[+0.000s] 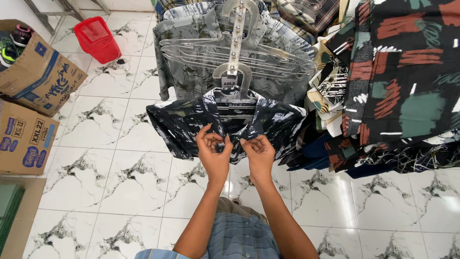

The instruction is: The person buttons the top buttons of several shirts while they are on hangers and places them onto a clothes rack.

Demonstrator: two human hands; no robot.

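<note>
A dark navy shirt [179,122] with white streaks hangs on a clear plastic hanger [238,79] in front of me. My left hand [213,148] pinches the shirt's front edge just left of its middle. My right hand [258,149] pinches the opposite front edge right beside it. The two hands almost touch at the shirt's placket. Above it several empty clear hangers [191,50] are stacked on a vertical strip, over a grey patterned shirt [189,29].
A rack of patterned shirts [407,81] crowds the right side. Two cardboard boxes [38,72] stand at the left, one holding shoes [12,43]. A red plastic basket [97,38] sits on the white marble-tile floor [120,182].
</note>
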